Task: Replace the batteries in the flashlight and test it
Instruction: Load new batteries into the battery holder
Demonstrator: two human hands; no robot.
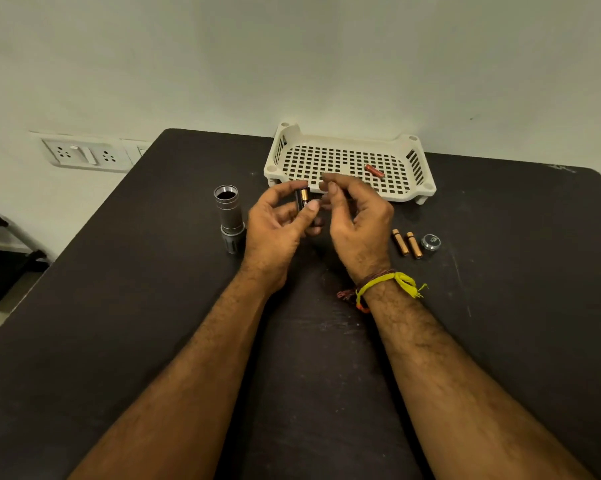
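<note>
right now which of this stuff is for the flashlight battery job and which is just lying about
For the job: flashlight body, battery holder in left hand, two copper batteries, end cap, red battery in tray.

Lying about: wall sockets.

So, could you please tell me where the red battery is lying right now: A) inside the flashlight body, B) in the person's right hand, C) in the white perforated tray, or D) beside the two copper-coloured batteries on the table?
C: the red battery lies on the perforated floor of the white tray, apart from both hands.
</note>
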